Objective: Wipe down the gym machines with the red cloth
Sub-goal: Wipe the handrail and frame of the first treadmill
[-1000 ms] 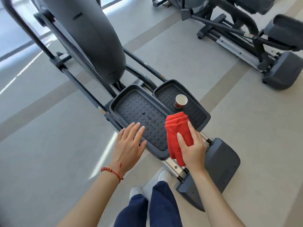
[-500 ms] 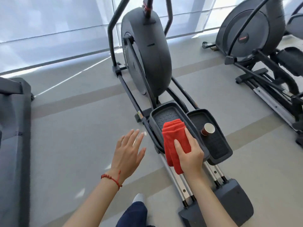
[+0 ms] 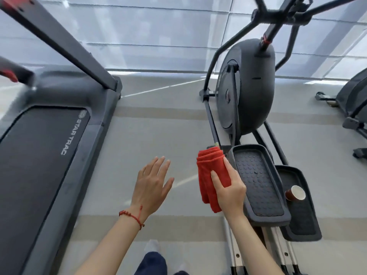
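My right hand [image 3: 230, 192] grips a folded red cloth [image 3: 208, 171], held in the air just left of the elliptical machine's [image 3: 246, 86] left foot pedal [image 3: 258, 183]. My left hand [image 3: 152, 184] hovers open over the floor, fingers spread, touching nothing; a red bracelet circles its wrist. A treadmill [image 3: 45, 147] with a black belt lies along the left side of the view.
A small red paper cup [image 3: 295, 193] stands on the elliptical's right pedal [image 3: 297, 221]. Another elliptical [image 3: 353, 108] is at the far right edge. Grey floor [image 3: 158, 132] runs between treadmill and elliptical. Windows with blinds fill the back.
The view has swung left and up, bringing the treadmill into sight. Both hands shifted left off the pedals; the right still holds the cloth, now beside the left pedal instead of over it.
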`<act>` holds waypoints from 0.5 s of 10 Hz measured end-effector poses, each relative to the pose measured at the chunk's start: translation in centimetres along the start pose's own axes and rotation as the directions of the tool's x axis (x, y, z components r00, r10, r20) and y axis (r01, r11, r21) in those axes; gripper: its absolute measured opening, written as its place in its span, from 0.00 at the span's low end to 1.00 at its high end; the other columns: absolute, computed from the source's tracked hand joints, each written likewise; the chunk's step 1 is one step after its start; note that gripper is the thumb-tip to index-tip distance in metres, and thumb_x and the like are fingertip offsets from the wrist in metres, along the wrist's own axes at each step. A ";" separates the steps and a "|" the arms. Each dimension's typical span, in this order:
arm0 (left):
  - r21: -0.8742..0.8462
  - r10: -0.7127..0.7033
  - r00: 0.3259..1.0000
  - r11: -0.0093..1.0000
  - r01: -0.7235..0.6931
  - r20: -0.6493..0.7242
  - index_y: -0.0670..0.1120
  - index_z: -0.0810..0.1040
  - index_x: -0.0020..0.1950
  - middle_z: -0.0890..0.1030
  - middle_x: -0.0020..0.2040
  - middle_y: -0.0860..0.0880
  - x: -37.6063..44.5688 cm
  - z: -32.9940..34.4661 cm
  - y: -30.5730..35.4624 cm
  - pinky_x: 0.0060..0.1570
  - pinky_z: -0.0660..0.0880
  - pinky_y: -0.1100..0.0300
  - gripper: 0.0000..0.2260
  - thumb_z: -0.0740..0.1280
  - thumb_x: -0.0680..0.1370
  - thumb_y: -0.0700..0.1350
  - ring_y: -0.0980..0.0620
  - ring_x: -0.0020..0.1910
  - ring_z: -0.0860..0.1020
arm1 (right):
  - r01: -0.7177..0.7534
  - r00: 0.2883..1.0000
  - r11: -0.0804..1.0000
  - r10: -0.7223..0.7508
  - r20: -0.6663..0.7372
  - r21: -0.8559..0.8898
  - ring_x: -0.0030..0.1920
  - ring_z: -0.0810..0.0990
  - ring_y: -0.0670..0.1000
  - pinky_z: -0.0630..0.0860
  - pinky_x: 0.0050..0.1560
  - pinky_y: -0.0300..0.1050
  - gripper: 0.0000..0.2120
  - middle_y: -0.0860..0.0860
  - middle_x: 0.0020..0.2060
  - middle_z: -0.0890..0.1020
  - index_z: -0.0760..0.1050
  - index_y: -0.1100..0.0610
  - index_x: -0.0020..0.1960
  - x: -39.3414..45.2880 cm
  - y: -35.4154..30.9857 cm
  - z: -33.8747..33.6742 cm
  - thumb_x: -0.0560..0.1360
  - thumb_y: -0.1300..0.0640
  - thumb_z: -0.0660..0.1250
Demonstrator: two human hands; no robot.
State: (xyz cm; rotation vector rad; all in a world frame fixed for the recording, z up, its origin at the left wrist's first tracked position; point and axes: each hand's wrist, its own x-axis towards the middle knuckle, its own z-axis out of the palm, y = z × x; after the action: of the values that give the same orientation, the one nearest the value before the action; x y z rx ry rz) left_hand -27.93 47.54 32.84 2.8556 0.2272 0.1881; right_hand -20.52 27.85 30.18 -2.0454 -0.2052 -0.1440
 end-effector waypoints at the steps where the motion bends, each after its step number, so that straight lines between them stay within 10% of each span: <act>1: 0.003 -0.055 0.998 0.998 0.056 -0.020 0.38 0.75 0.62 0.78 0.61 0.40 -1.0 -1.7 -2.6 0.53 0.75 0.44 0.24 0.54 0.76 0.52 0.40 0.61 0.75 | 0.039 0.998 0.999 -0.039 0.050 0.003 0.47 0.77 0.40 0.70 0.45 0.27 0.24 0.44 0.49 0.77 0.69 0.52 0.67 -0.5 -2.0 2.5 0.73 0.51 0.68; 5: 0.011 -0.132 0.987 0.991 0.134 -0.096 0.39 0.73 0.64 0.76 0.63 0.40 -4.2 -8.8 -14.8 0.58 0.71 0.42 0.24 0.53 0.77 0.53 0.40 0.63 0.73 | 0.076 0.991 0.990 -0.088 0.101 0.117 0.49 0.77 0.41 0.68 0.49 0.24 0.24 0.45 0.50 0.78 0.71 0.49 0.66 -2.0 -12.7 13.8 0.72 0.54 0.70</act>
State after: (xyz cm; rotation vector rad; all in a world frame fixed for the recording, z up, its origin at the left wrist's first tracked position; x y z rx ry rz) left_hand -35.40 63.10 36.69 2.8389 0.4389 0.2961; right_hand -24.87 45.67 34.44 -1.9338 -0.3567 -0.0730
